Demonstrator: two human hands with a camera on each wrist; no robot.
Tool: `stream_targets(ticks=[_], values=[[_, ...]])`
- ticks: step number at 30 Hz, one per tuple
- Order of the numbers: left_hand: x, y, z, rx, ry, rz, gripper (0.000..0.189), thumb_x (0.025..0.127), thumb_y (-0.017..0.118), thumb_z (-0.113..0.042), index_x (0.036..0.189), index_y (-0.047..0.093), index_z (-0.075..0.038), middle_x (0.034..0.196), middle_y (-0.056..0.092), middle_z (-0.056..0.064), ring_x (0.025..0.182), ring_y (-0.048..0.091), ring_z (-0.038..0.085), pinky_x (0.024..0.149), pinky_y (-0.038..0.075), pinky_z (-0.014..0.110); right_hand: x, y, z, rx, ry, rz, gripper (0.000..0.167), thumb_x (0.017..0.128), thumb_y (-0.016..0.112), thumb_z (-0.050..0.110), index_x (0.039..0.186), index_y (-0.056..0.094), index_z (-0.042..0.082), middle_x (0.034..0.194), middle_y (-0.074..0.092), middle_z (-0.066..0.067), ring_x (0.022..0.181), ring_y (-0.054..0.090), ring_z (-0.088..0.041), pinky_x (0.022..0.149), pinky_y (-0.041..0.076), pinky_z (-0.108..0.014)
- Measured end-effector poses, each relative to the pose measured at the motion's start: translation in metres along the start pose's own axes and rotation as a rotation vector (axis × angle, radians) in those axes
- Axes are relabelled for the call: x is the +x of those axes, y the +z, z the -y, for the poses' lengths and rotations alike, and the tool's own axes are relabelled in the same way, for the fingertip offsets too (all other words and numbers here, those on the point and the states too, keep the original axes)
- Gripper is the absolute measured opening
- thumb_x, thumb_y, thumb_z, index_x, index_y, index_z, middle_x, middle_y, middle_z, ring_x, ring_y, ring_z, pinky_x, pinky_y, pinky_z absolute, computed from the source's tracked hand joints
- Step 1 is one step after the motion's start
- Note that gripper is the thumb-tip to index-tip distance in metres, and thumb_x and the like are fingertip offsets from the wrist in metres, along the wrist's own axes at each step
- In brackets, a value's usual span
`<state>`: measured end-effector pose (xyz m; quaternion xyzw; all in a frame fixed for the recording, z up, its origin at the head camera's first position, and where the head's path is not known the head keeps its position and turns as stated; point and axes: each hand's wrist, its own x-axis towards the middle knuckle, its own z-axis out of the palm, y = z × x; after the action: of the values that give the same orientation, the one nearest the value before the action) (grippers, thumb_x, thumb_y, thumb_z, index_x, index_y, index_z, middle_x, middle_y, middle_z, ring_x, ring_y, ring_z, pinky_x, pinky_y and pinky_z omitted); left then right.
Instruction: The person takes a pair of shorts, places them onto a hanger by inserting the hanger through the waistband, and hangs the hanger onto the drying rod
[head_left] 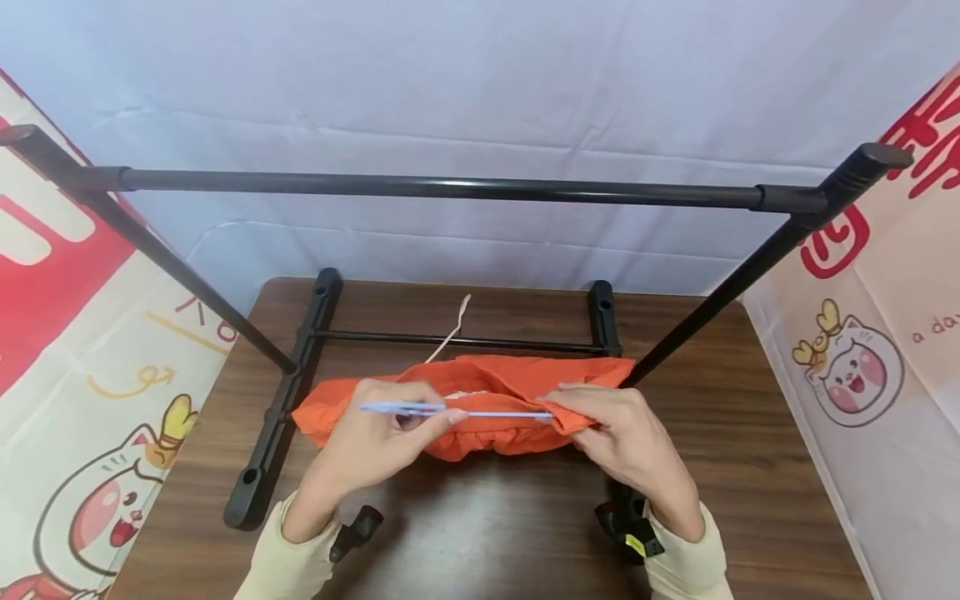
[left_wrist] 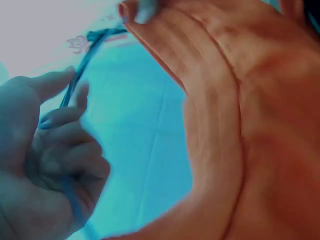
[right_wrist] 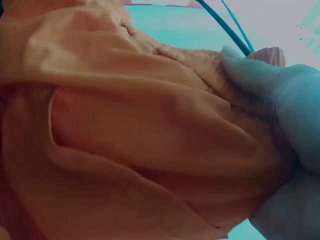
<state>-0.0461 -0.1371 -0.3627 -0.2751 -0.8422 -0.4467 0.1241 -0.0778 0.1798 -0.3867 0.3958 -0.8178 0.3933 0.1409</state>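
Note:
My left hand [head_left: 378, 446] grips a light blue clothes hanger [head_left: 498, 414], which is held edge-on above the table. In the left wrist view, the thin hanger [left_wrist: 85, 65] passes between the thumb and curled fingers of the left hand [left_wrist: 65, 145]. Stretched below it is an orange garment [head_left: 468, 442] with a stitched, gathered band. With the right hand [head_left: 626, 425], I pinch the garment's edge at the hanger's right end. The right wrist view shows the right thumb [right_wrist: 255, 75] pressing on the gathered fabric [right_wrist: 165, 115], with the hanger's end inside the folded edge.
A black clothes rack stands on the wooden table [head_left: 480, 533], its top bar [head_left: 450, 185] beyond the hands. Its feet [head_left: 273, 442] flank the work. A white cord [head_left: 453, 329] trails behind the garment. Printed cloth walls [head_left: 480, 83] enclose the back and sides.

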Motion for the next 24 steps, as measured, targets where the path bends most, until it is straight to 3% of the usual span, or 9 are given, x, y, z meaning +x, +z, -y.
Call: stream_targets(ticks=[2,4,6,8,11,14,17,19,24], values=[[0.000,-0.005,0.003,0.104,-0.002,-0.039,0.019,0.088,0.087,-0.032,0.100,0.075,-0.022,0.088,0.067,-0.009,0.077,0.057,-0.001,0.065,0.048,0.017,-0.002,-0.004,-0.001,0.037,0.040,-0.040,0.041,0.083,0.080,-0.011,0.115,0.080,0.016,0.098,0.080,-0.001,0.073,0.066,-0.006,0.071,0.053,-0.013],[-0.002,-0.014,0.009,0.232,-0.027,-0.066,0.049,0.083,0.090,-0.039,0.124,0.072,-0.019,0.118,0.070,-0.002,0.106,0.064,0.010,0.089,0.055,0.029,-0.005,-0.010,-0.003,0.065,0.073,-0.082,0.042,0.081,0.080,-0.014,0.115,0.080,0.012,0.098,0.080,-0.004,0.066,0.055,0.001,0.059,0.045,-0.012],[-0.006,-0.025,0.017,0.334,-0.077,-0.078,0.071,0.080,0.092,-0.043,0.140,0.064,-0.018,0.137,0.065,0.003,0.127,0.059,0.020,0.106,0.051,0.042,-0.007,-0.015,-0.005,0.092,0.107,-0.130,0.043,0.078,0.081,-0.016,0.114,0.080,0.009,0.100,0.081,-0.003,0.067,0.057,0.003,0.061,0.047,-0.011],[-0.011,-0.037,0.026,0.389,-0.134,-0.075,0.081,0.079,0.092,-0.044,0.148,0.058,-0.018,0.143,0.064,0.006,0.133,0.058,0.027,0.111,0.047,0.049,-0.009,-0.020,-0.007,0.113,0.128,-0.190,0.043,0.076,0.082,-0.017,0.111,0.081,0.007,0.101,0.081,0.000,0.070,0.061,0.003,0.064,0.050,-0.011],[-0.019,-0.048,0.038,0.366,-0.157,-0.066,0.069,0.084,0.090,-0.036,0.145,0.062,-0.020,0.137,0.071,0.002,0.124,0.068,0.022,0.105,0.054,0.042,-0.012,-0.027,-0.012,0.119,0.154,-0.279,0.041,0.074,0.082,-0.019,0.107,0.082,0.006,0.099,0.079,0.009,0.072,0.065,0.002,0.068,0.053,-0.010],[-0.023,-0.051,0.049,0.207,-0.101,-0.127,0.042,0.085,0.089,-0.013,0.125,0.075,-0.017,0.113,0.079,-0.001,0.097,0.075,0.012,0.085,0.059,0.025,-0.015,-0.034,-0.017,0.146,0.177,-0.347,0.036,0.073,0.081,-0.021,0.103,0.081,0.000,0.093,0.077,0.014,0.067,0.060,0.002,0.063,0.048,-0.011],[-0.027,-0.051,0.054,0.036,-0.066,-0.197,0.035,0.080,0.087,0.005,0.108,0.079,-0.015,0.094,0.078,-0.003,0.077,0.068,0.005,0.069,0.055,0.015,-0.019,-0.039,-0.021,0.187,0.223,-0.368,0.034,0.073,0.080,-0.024,0.102,0.079,-0.006,0.090,0.076,0.017,0.066,0.059,0.004,0.061,0.047,-0.011],[-0.029,-0.051,0.054,0.004,-0.084,-0.208,0.038,0.077,0.088,0.007,0.106,0.077,-0.015,0.090,0.076,-0.004,0.072,0.064,0.003,0.065,0.053,0.014,-0.020,-0.040,-0.022,0.224,0.236,-0.370,0.034,0.073,0.078,-0.026,0.102,0.078,-0.008,0.091,0.077,0.016,0.068,0.062,0.004,0.064,0.050,-0.011],[-0.027,-0.056,0.042,0.090,-0.214,0.014,0.041,0.084,0.091,-0.023,0.116,0.067,-0.028,0.098,0.074,-0.014,0.075,0.064,0.003,0.067,0.052,0.020,-0.020,-0.037,-0.024,0.349,0.148,-0.346,0.034,0.073,0.078,-0.026,0.102,0.077,-0.010,0.098,0.080,0.007,0.074,0.067,0.000,0.070,0.054,-0.011]])
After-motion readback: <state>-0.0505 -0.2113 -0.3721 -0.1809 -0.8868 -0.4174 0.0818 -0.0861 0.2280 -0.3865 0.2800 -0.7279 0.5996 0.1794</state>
